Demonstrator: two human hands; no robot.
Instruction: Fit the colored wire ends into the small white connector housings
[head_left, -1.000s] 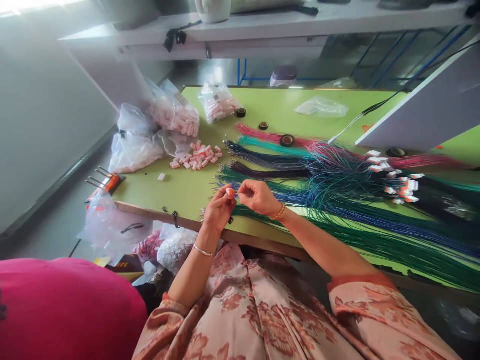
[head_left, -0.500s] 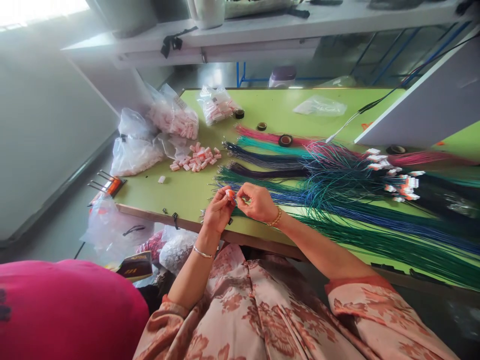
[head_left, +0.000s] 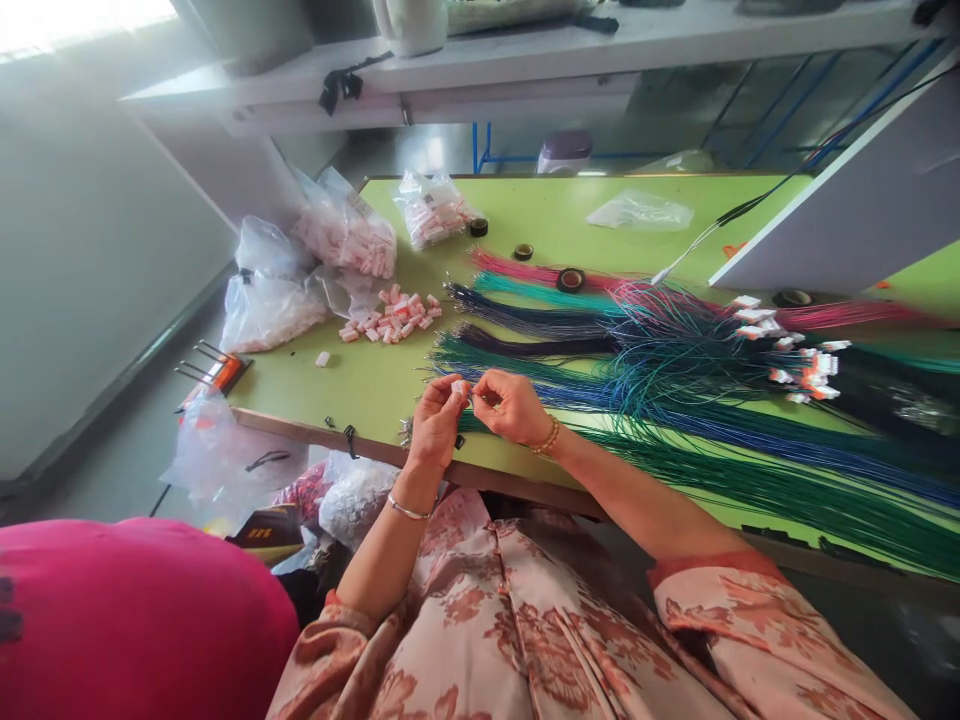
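Between the fingertips of my left hand [head_left: 435,425] is a small white and orange connector housing [head_left: 458,387]. My right hand [head_left: 514,408] is pinched closed right beside it, at the housing's right side. What the right fingers grip looks like a thin wire end, mostly hidden by the fingers. Both hands are above the near edge of the green table. Under and right of them lie bundles of green wires [head_left: 720,470] and blue wires [head_left: 675,425]. A pile of loose connector housings [head_left: 394,316] lies beyond my left hand.
Plastic bags of housings [head_left: 349,235] stand at the back left. Black tape rolls [head_left: 571,280] lie near the pink wires [head_left: 517,270]. Finished-looking white connectors [head_left: 814,372] sit on wire ends at right. An orange pronged holder [head_left: 223,375] is at the left corner. A person in pink [head_left: 135,620] is close at left.
The housing has turned in my left fingers, showing more white and less orange. Both hands stay in nearly the same place.
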